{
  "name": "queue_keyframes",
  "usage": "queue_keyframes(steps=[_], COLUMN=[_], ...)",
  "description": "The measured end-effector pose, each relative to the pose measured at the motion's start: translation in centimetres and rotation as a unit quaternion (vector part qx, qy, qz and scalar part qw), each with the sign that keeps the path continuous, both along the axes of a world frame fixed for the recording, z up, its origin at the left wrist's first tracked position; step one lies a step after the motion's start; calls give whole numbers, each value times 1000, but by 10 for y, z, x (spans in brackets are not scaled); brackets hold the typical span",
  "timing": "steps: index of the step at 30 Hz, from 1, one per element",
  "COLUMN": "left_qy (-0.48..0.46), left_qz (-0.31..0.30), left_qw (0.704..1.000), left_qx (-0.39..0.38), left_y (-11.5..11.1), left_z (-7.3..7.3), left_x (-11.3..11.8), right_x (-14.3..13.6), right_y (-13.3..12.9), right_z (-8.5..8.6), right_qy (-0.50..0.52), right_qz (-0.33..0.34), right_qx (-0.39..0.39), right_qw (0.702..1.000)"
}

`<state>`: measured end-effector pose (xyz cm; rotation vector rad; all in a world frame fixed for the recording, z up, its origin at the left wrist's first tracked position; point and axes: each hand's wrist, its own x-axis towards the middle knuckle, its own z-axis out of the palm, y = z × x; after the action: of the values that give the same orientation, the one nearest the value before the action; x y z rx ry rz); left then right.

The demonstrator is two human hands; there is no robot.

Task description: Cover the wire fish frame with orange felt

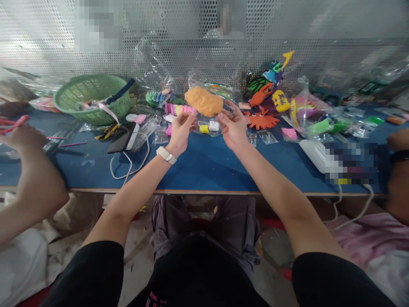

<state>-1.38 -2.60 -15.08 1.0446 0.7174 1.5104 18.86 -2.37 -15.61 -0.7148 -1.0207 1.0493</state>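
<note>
Between my two hands, raised over the blue table, is a flattened lump of orange modelling clay (205, 101). My left hand (182, 131), with a pale band on its wrist, pinches the lower left side of the clay. Thumb and fingers of my right hand (234, 126) grip its lower right end. Just behind and below the clay lie small packs of clay, a yellow one (203, 128) and a white one (214, 125). Right of my right hand sits an orange crab figure (262, 120), with more clay figures such as a yellow one (280, 101) behind it.
A green plastic basket (92, 99) stands at the back left, near a phone (121, 138) and a white cable (148, 149). A co-worker's hand (24, 135) holds something pink at far left. Another person's arm (399, 145) is at far right, beside a white device (315, 155).
</note>
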Motion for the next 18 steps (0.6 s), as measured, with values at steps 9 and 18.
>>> queue_keyframes(steps=[9, 18], left_qy=[-44, -51], left_qz=[-102, -117], left_qw=[993, 992], left_qx=[-31, -23], left_y=[-10, -12], left_z=[4, 10], left_x=[3, 0], right_x=[-7, -10], right_y=[-6, -10], right_z=[1, 1], right_qy=[7, 3], right_qz=[32, 29], right_qx=[5, -3], right_qw=[999, 1000])
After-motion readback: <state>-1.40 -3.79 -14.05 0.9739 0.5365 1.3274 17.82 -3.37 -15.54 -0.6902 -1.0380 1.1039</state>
